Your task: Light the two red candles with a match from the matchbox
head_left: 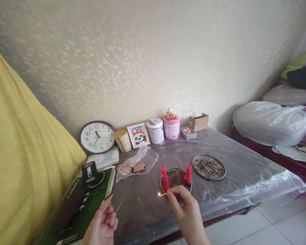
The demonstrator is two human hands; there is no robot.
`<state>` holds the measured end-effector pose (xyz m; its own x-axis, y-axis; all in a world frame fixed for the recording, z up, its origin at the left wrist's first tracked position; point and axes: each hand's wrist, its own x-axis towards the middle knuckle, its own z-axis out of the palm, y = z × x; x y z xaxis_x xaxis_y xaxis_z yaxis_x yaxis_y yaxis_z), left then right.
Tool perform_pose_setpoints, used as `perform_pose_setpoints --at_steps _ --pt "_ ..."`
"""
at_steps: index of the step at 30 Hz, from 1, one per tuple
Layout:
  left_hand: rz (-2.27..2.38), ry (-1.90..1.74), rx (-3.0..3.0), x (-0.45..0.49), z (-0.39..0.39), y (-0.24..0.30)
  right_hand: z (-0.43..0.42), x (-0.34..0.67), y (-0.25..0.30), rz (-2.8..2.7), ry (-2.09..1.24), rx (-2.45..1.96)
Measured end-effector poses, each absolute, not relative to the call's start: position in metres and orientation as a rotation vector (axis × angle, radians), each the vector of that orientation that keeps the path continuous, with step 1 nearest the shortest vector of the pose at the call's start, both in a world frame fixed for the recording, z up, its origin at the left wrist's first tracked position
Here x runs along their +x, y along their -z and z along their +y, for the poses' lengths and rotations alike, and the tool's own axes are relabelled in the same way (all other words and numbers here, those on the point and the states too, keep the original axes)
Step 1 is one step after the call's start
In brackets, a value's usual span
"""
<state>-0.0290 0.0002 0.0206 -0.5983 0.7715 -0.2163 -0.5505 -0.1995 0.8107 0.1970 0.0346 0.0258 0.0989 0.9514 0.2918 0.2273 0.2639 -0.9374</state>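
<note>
Right hand (187,211) has its grip pinched tight on a match (162,194), thumb and fingertips together, and the far end is burning with a tiny flame. The match sits low over the desk (244,170), just in front of the left red candle (165,177), near its base and not touching as far as I can tell. That candle leans a bit; the right red candle (188,174) stands on the same round metal tray (177,168). Left hand (102,226) is down by the desk edge, with its grip closed round a matchbox (106,201). A second tray (223,172) with thin sticks in it sits just to the right, and a wall clock (97,137) leans at the back.
</note>
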Motion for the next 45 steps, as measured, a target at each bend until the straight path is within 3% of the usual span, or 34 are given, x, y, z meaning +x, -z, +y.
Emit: perform_pose_setpoints --at_steps 45 --pt "1.203 -1.890 0.231 -0.039 0.007 -0.008 0.048 0.204 -0.040 -1.391 -0.833 -1.045"
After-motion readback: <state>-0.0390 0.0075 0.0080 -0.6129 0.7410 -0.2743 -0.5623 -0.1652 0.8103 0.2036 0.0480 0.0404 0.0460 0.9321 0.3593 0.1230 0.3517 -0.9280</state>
